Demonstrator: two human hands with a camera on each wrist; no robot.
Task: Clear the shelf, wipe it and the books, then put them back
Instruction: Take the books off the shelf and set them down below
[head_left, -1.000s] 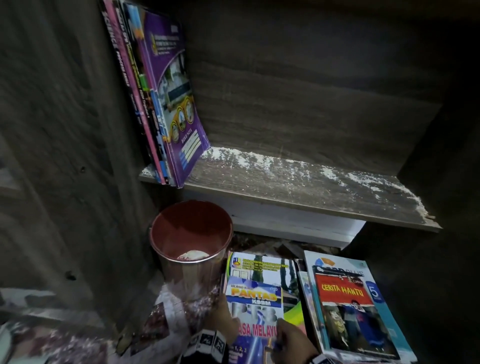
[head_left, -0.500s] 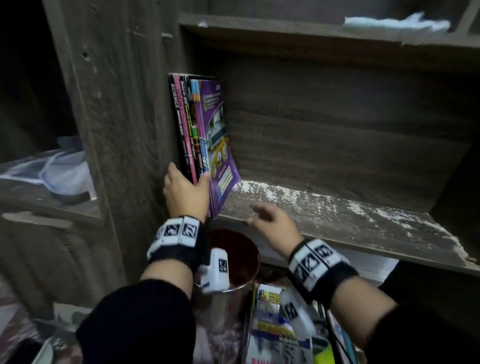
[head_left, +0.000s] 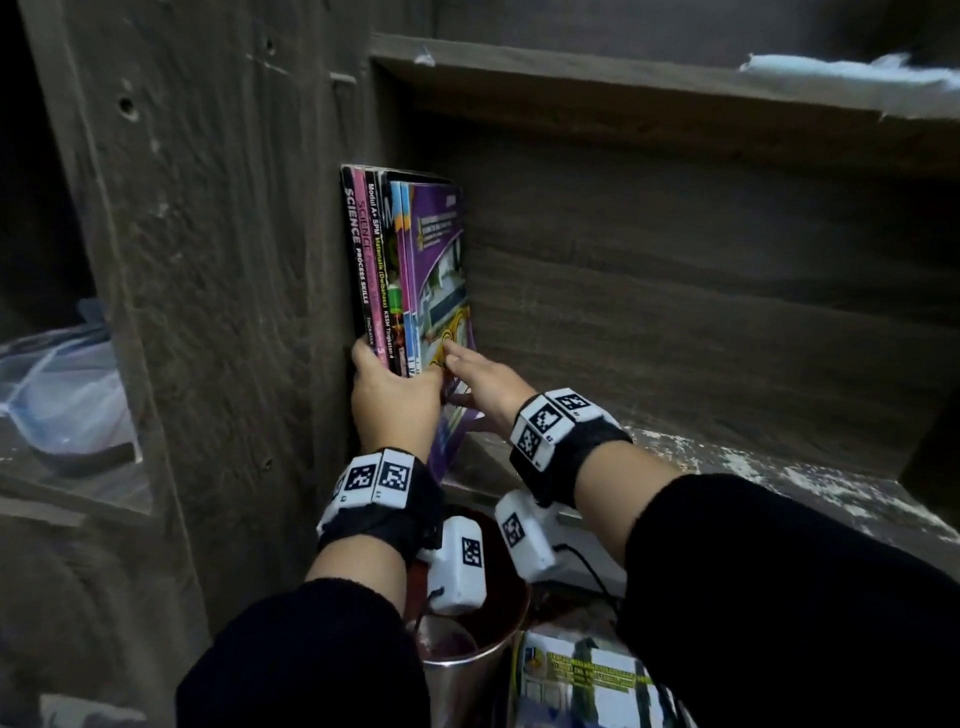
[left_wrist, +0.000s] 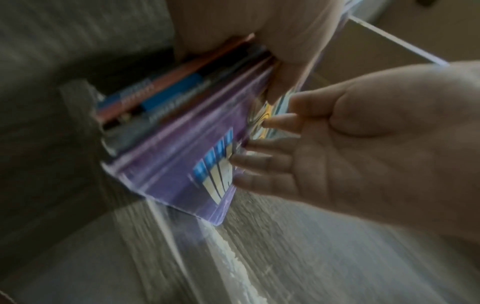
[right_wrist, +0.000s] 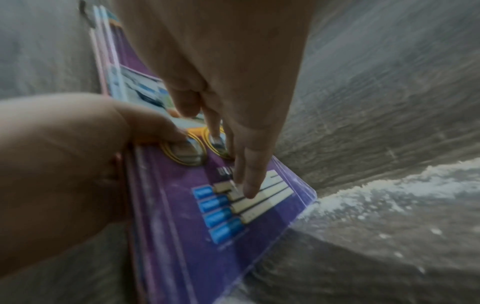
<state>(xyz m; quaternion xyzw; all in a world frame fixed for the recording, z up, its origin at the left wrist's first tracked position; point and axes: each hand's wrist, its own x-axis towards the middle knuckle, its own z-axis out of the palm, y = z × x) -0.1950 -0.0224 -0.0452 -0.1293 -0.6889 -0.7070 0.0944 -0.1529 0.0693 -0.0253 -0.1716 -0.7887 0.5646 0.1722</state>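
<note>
Several thin books (head_left: 405, 270) stand at the left end of the shelf (head_left: 753, 467), leaning on its side wall. White dust streaks the shelf board (right_wrist: 389, 205). My left hand (head_left: 395, 384) grips the lower part of the stack from the spine side, its thumb lying on the purple front cover (right_wrist: 182, 226). My right hand (head_left: 462, 369) lies flat against that cover with straight fingers (right_wrist: 249, 185). In the left wrist view the purple book (left_wrist: 176, 174) stands on the board and the right hand's fingertips (left_wrist: 249, 160) touch it.
A red-lined bin (head_left: 483, 660) stands below the shelf, beside books stacked on the floor (head_left: 582, 680). A pale blue cloth (head_left: 841, 78) lies on the board above. A plastic bag (head_left: 57, 384) sits in the left compartment. The shelf's right part is bare and dusty.
Both hands rose from the floor books to the shelf. The left hand took hold of the standing stack, and the right hand moved left onto the purple cover.
</note>
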